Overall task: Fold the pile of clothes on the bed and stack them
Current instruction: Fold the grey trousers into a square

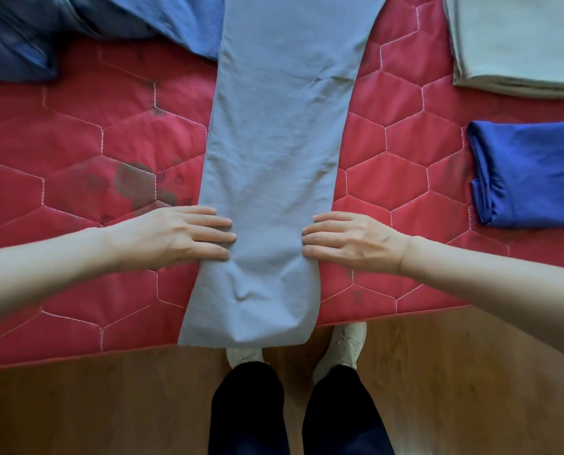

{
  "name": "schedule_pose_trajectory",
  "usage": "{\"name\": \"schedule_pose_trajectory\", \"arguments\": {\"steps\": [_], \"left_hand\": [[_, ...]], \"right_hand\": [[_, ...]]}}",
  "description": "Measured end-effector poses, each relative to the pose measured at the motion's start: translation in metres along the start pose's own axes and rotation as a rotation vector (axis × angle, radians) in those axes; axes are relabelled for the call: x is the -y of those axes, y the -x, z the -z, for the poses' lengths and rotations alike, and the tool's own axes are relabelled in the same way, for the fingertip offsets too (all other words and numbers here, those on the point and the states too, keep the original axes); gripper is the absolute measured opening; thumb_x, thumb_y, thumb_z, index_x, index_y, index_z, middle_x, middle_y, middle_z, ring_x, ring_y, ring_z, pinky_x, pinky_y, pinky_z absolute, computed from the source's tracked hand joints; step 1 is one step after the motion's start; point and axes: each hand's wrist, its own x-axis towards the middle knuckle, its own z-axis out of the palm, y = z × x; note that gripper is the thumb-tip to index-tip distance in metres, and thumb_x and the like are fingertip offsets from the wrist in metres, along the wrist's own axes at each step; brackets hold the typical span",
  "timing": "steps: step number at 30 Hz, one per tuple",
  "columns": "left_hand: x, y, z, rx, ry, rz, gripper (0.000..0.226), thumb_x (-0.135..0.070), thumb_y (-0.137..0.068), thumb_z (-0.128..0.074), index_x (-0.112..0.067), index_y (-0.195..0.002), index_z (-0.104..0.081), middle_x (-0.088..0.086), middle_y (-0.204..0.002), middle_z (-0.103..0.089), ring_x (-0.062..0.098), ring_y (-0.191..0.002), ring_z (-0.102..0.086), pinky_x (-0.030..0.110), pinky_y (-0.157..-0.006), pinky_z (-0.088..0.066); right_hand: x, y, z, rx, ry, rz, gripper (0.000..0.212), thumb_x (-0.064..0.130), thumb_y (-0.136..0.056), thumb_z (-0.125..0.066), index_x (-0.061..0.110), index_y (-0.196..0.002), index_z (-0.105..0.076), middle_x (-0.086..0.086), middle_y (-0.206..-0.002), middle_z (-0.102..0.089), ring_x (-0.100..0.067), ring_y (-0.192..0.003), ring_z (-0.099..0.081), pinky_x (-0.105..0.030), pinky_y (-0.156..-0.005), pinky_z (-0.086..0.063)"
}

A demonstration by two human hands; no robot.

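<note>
A long grey-blue garment (274, 142) lies folded into a narrow strip down the middle of the red quilted bed (93, 159), its near end hanging slightly over the bed's front edge. My left hand (175, 238) lies flat, its fingertips resting on the strip's left edge. My right hand (349, 241) lies on the bed at the strip's right edge, fingers bent slightly with the tips touching the cloth. Neither hand grips the fabric. An unfolded heap of blue clothes (77, 24) sits at the far left.
A folded royal-blue garment (530, 175) lies at the right, and a folded beige item (520, 44) sits behind it at the far right. Wooden floor (109, 405) runs below the bed edge, with my legs and white shoes (343, 346) there.
</note>
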Motion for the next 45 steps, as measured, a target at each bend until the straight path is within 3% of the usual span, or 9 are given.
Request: {"name": "schedule_pose_trajectory", "arguments": {"steps": [4, 9, 11, 15, 19, 25, 31, 38, 45], "left_hand": [[-0.007, 0.000, 0.043, -0.212, 0.334, 0.170, 0.038, -0.031, -0.101, -0.035, -0.023, -0.104, -0.073, -0.004, -0.109, -0.072, 0.020, -0.104, -0.069, 0.044, -0.087, -0.056], [0.019, -0.045, 0.080, -0.683, 1.260, 0.581, 0.021, -0.044, -0.085, -0.061, -0.034, -0.098, -0.074, -0.010, -0.097, -0.074, 0.004, -0.092, -0.068, 0.023, -0.071, -0.056], [0.042, -0.079, 0.078, -0.807, 1.298, 0.827, 0.026, -0.044, -0.094, -0.055, -0.024, -0.091, -0.072, -0.002, -0.100, -0.073, 0.014, -0.099, -0.066, 0.030, -0.084, -0.056], [0.076, -0.113, 0.044, -0.818, 1.135, 1.221, 0.038, -0.049, -0.099, -0.041, -0.023, -0.076, -0.056, -0.003, -0.081, -0.052, 0.014, -0.080, -0.047, 0.014, -0.053, -0.035], [0.068, -0.094, 0.008, -0.764, 1.037, 1.220, 0.034, -0.051, -0.092, -0.056, -0.018, -0.085, -0.061, -0.004, -0.078, -0.055, 0.004, -0.064, -0.044, 0.011, -0.055, -0.033], [0.050, -0.064, -0.007, -0.695, 0.954, 1.128, 0.015, -0.017, -0.090, -0.066, -0.021, -0.104, -0.063, 0.000, -0.103, -0.071, 0.015, -0.102, -0.067, 0.033, -0.098, -0.048], [-0.024, -0.062, -0.021, -0.733, 1.083, 1.130, 0.011, -0.020, -0.087, -0.069, -0.030, -0.090, -0.067, -0.011, -0.092, -0.073, 0.003, -0.089, -0.068, 0.029, -0.093, -0.050], [-0.173, -0.057, -0.062, -0.721, 1.232, 1.299, 0.010, -0.016, -0.089, -0.066, -0.025, -0.093, -0.067, -0.014, -0.090, -0.072, -0.002, -0.085, -0.066, 0.015, -0.081, -0.047], [-0.201, -0.072, -0.065, -0.784, 1.209, 1.423, 0.006, -0.020, -0.091, -0.064, -0.023, -0.096, -0.067, -0.018, -0.090, -0.069, -0.011, -0.083, -0.062, 0.020, -0.084, -0.048]], "right_hand": [[0.000, 0.013, 0.050, -0.156, -0.313, -0.272, 0.015, 0.007, -0.094, -0.056, 0.005, -0.098, -0.070, -0.007, -0.095, -0.072, -0.022, -0.086, -0.070, -0.032, -0.075, -0.057], [-0.060, -0.032, 0.052, -0.475, -0.711, -1.454, 0.013, 0.008, -0.094, -0.046, 0.002, -0.087, -0.056, -0.006, -0.082, -0.053, -0.016, -0.078, -0.043, -0.032, -0.067, -0.036], [-0.088, -0.048, 0.036, -0.568, -0.908, -1.516, 0.037, 0.021, -0.100, -0.050, -0.007, -0.076, -0.056, -0.017, -0.071, -0.045, -0.018, -0.074, -0.038, -0.031, -0.064, -0.029], [-0.100, -0.058, -0.009, -0.681, -1.047, -1.729, 0.048, 0.035, -0.098, -0.052, 0.017, -0.056, -0.036, -0.013, -0.069, -0.035, -0.024, -0.072, -0.034, -0.037, -0.065, -0.027], [-0.079, -0.048, -0.026, -0.725, -1.087, -1.705, 0.042, 0.052, -0.087, -0.059, 0.016, -0.067, -0.058, -0.011, -0.078, -0.061, -0.021, -0.076, -0.052, -0.048, -0.080, -0.046], [-0.048, -0.024, -0.035, -0.488, -0.989, -1.463, 0.019, 0.026, -0.092, -0.060, 0.009, -0.099, -0.065, -0.008, -0.100, -0.071, -0.026, -0.099, -0.064, -0.046, -0.092, -0.048], [0.001, 0.016, -0.024, -0.470, -0.981, -1.507, 0.014, 0.024, -0.092, -0.058, 0.015, -0.081, -0.060, -0.002, -0.079, -0.061, -0.014, -0.077, -0.051, -0.037, -0.073, -0.040], [0.113, 0.093, -0.024, -0.274, -0.972, -1.512, 0.016, 0.030, -0.094, -0.058, 0.016, -0.087, -0.062, -0.007, -0.086, -0.068, -0.027, -0.085, -0.061, -0.042, -0.078, -0.047], [0.135, 0.106, -0.034, -0.329, -0.911, -1.536, 0.014, 0.022, -0.091, -0.060, 0.029, -0.103, -0.062, 0.016, -0.093, -0.069, 0.001, -0.087, -0.063, -0.018, -0.077, -0.047]]}}
